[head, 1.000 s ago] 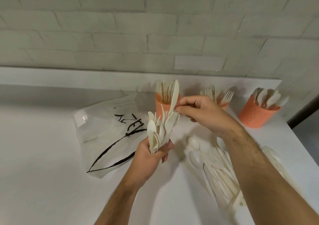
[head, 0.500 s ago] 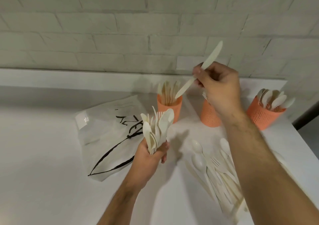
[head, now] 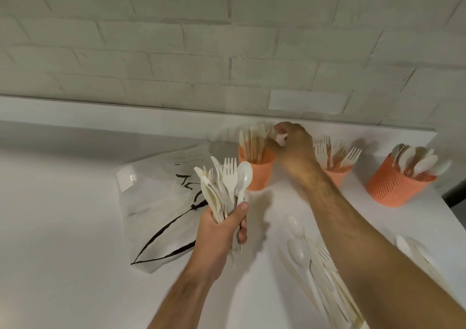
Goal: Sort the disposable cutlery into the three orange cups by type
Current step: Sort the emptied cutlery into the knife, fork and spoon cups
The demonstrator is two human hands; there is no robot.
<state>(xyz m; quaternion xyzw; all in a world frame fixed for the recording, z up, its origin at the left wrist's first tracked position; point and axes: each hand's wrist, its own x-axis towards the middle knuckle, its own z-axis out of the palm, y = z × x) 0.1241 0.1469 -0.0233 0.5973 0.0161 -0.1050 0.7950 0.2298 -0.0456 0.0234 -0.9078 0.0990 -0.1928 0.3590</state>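
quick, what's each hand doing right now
Left hand: closed around a mixed cutlery bundle.
Right hand: at the knife cup; grip cannot be told.

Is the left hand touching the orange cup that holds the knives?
Apart. In the head view the left hand grips a cutlery bundle, with bare white counter visible between it and the knife cup.

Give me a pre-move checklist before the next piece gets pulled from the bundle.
1. Knife released into knife cup: cannot tell; right hand at its rim, fingers blurred.
2. Left hand grips mixed bundle: ok, fist closed round the handles.
3. Next piece identifiable: ok; a fork and a spoon stand out on top.
4. Fork cup and spoon cup upright: ok.
5. Cups sorted by type: ok as far as visible.
6. Loose pile remains on counter: not ok.
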